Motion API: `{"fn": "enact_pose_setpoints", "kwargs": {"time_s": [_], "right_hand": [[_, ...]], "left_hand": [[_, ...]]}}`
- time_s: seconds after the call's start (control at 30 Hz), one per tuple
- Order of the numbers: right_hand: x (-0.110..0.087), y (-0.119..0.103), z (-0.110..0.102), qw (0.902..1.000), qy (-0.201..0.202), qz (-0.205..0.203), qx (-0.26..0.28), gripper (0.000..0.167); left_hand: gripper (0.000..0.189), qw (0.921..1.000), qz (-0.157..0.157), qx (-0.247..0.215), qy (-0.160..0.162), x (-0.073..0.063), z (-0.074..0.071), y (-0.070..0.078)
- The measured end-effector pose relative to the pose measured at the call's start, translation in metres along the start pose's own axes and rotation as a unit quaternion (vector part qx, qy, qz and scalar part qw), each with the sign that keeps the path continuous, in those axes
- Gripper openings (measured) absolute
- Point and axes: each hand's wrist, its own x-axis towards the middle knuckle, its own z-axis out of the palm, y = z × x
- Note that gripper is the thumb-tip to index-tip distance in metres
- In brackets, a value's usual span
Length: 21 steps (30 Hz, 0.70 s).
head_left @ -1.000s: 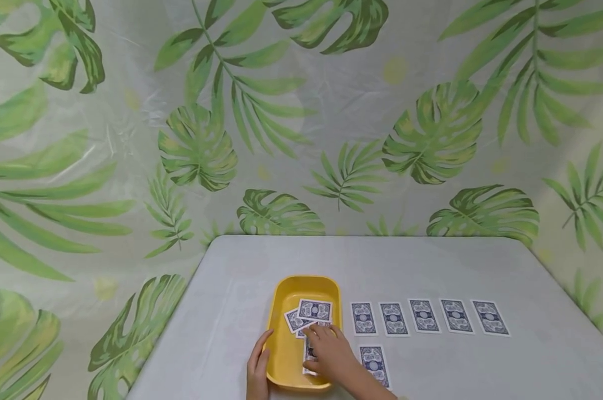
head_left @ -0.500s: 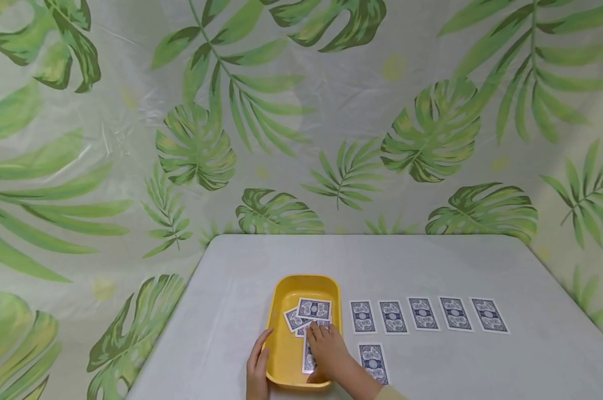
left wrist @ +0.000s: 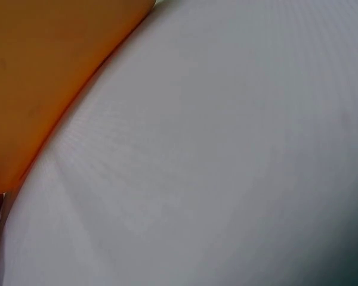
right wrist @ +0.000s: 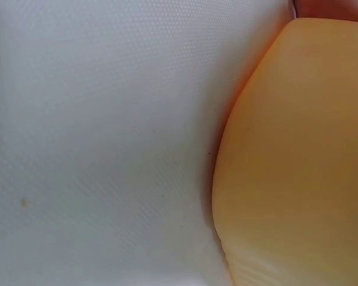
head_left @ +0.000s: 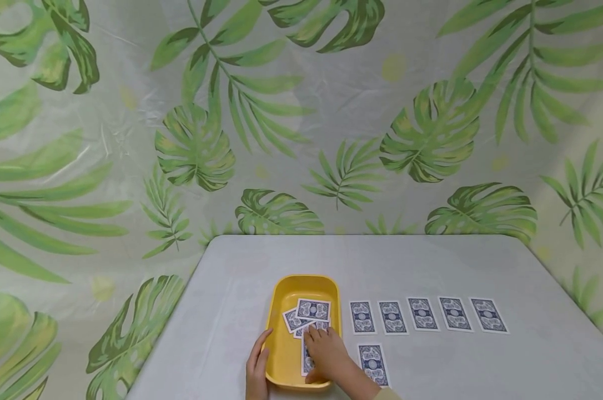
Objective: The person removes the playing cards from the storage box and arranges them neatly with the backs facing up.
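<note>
The card (head_left: pixel 306 364) lay back up in the near right part of the tray (head_left: pixel 283 358), next to the loose pile (head_left: pixel 313 309) around the tray's middle. The right hand (head_left: pixel 326 354) reached over the tray's right wall, partly spread above the card, fingers bent toward its far end and thumb down by its near end; whether it had a real grip could not be told. The left hand (head_left: pixel 257 364) touched the tray's left wall with fairly straight fingers, which looked a sound way to steady it. A thin card lying flat would likely resist a straight pull, so tipping up one edge and pinching there seemed wiser than squeezing both ends, which could bow it. Fingertips were best clear of the pile, lest a second card come along. Right of the tray, a row (head_left: pixel 423 315) and a single card (head_left: pixel 373 364) lay on the counter (head_left: pixel 226 333); a low forearm (head_left: pixel 358 380) risked nudging the latter.
</note>
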Motion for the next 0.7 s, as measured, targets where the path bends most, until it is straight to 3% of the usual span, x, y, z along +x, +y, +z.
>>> {"fn": "enact_pose_setpoints", "kwargs": {"time_s": [0.13, 0.37, 0.7], "right_hand": [[-0.0012, -0.0003, -0.0024, 0.9997, 0.021, 0.000, 0.009, 0.092], [-0.0023, 0.0001, -0.0021, 0.9990, 0.040, -0.005, 0.020, 0.087], [-0.0017, 0.0010, 0.0018, 0.9985, 0.048, -0.010, -0.024, 0.090]], "left_hand": [[0.034, 1.0000, 0.000, -0.005, -0.002, -0.0005, 0.0003, 0.0012], [0.034, 0.9994, 0.027, -0.020, -0.005, -0.0007, 0.0003, -0.0033], [0.034, 0.9990, 0.043, -0.014, -0.002, 0.0005, -0.0001, -0.0040]]}}
